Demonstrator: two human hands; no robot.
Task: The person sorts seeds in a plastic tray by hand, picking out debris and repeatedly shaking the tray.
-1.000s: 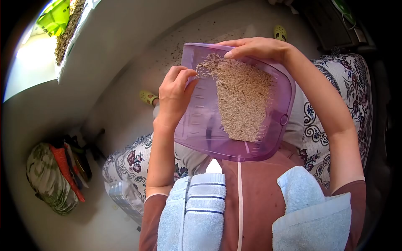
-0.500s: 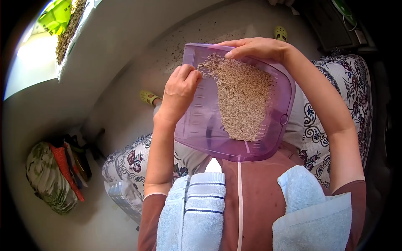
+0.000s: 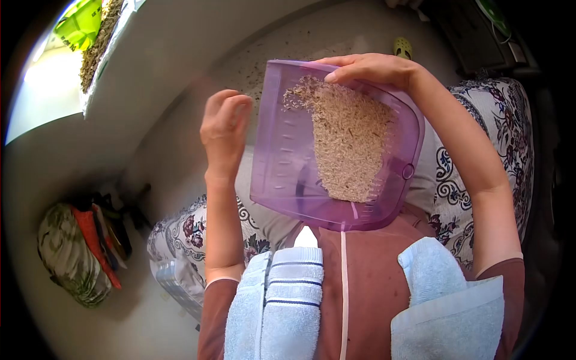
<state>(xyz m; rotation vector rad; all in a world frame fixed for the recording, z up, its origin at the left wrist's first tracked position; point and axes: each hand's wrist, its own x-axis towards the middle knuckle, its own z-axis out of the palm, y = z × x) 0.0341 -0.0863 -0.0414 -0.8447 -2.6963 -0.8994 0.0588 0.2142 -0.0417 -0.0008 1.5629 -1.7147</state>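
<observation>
A purple translucent tray (image 3: 282, 174) is tilted above my lap, with a heap of pale grain (image 3: 351, 141) spread over its middle and right part. Darker bits are mixed into the grain near the far edge. My right hand (image 3: 375, 69) grips the far rim of the tray, thumb on the inside and fingers beyond the edge. Off the tray's left side, my left hand (image 3: 225, 126) hangs in the air with fingers curled together. Whatever it may hold is too small to make out.
Dark bits lie scattered on the floor (image 3: 288, 45). Patterned fabric (image 3: 498, 132) covers the seat around me. A yellow-green shoe (image 3: 402, 47) is on the floor ahead. Bags (image 3: 75, 258) are at lower left, and a green container (image 3: 81, 24) stands at upper left.
My left hand has moved left, away from the grain and off the tray. The tray's left side has shifted slightly; my right hand keeps its hold.
</observation>
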